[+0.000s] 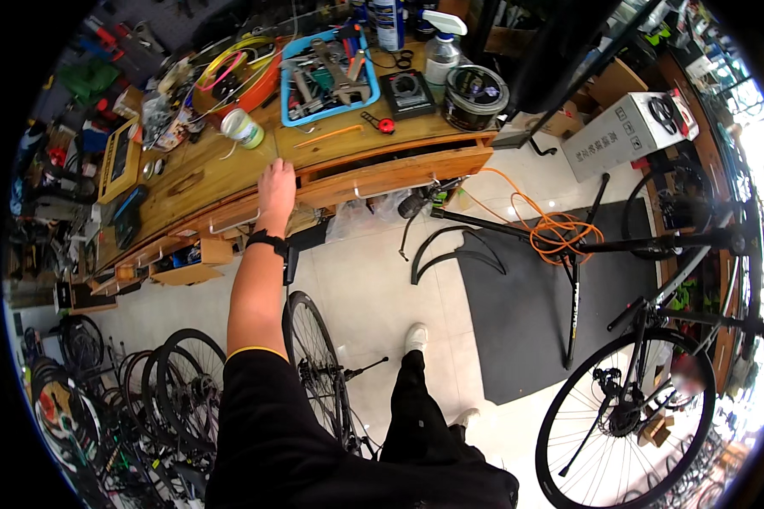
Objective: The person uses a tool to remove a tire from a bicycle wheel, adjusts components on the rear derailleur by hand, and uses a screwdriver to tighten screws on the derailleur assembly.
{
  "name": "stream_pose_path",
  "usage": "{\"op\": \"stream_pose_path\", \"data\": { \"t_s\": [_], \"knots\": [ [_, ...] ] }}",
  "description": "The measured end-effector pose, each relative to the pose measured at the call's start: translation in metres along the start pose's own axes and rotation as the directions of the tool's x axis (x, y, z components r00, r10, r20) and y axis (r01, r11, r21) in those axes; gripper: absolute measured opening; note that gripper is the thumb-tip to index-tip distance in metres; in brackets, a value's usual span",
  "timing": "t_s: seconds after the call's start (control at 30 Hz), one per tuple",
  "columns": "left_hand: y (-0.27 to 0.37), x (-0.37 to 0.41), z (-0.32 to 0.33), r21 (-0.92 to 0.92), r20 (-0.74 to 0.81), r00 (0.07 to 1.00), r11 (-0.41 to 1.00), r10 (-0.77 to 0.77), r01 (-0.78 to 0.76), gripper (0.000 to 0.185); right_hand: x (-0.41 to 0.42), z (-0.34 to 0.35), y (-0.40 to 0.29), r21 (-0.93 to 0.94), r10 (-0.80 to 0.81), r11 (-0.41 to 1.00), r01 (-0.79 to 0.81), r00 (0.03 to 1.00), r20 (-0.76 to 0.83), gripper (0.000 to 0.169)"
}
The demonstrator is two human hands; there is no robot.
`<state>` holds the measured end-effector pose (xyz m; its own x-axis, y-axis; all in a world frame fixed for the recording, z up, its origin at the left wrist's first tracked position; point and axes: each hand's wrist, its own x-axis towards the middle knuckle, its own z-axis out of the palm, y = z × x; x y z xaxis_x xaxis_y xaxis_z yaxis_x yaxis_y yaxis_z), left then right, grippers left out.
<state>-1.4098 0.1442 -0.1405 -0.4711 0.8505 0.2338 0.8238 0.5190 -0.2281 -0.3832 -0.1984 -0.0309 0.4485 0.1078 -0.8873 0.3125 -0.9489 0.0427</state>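
My left hand (277,188) rests at the front edge of a wooden workbench (235,175), beside a partly open drawer (395,175). Its fingers are curled and blurred, and whether anything is in them is hidden. A dark watch circles that wrist. Just beyond the fingers stands a jar with a pale label (243,129). To its right lie an orange stick-like strip (328,135) and a small red bike light (386,125). Behind them a blue plastic tray (374,95) holds an adjustable wrench (340,73) and other tools. My right hand is out of view.
A black tub (476,98) and a spray bottle (442,57) stand on the bench. An orange hose (557,235) is coiled over a black repair stand (576,299) on a dark mat (503,337). Bicycle wheels (312,343) stand close by; a bicycle (630,407) is at right.
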Motion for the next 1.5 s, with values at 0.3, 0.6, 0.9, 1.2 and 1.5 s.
{"op": "stream_pose_path", "data": {
  "t_s": [0.3, 0.6, 0.9, 1.2, 1.5],
  "knots": [
    [-0.058, -0.022, 0.037, 0.011, -0.148, 0.97, 0.981, 0.192, -0.192, 0.017, -0.039, -0.072, 0.141, 0.396, -0.076, 0.916, 0.07, 0.997, -0.001, 0.019],
    [0.2, -0.187, -0.187, -0.626, -0.077, 0.991, 0.779, -0.106, 0.035, 0.025, -0.025, -0.046, 0.117, 0.276, 0.069, 0.959, -0.06, 0.997, -0.024, 0.029],
    [0.384, -0.434, -0.209, -0.761, 0.518, 0.691, 0.641, 0.504, 0.103, 0.02, 0.174, -0.163, 0.145, 0.15, -0.254, 0.953, 0.262, 0.965, -0.073, 0.027],
    [0.485, -0.546, -0.321, -0.779, 0.591, 0.059, 0.588, 0.805, -0.218, 0.024, 0.214, -0.218, 0.139, 0.104, -0.538, 0.834, 0.542, 0.84, -0.067, 0.032],
    [0.574, -0.647, -0.339, -0.834, 0.518, -0.104, 0.475, 0.849, -0.281, 0.026, 0.211, -0.321, 0.131, -0.256, -0.592, 0.762, 0.594, 0.8, 0.097, 0.03]
  ]
}}
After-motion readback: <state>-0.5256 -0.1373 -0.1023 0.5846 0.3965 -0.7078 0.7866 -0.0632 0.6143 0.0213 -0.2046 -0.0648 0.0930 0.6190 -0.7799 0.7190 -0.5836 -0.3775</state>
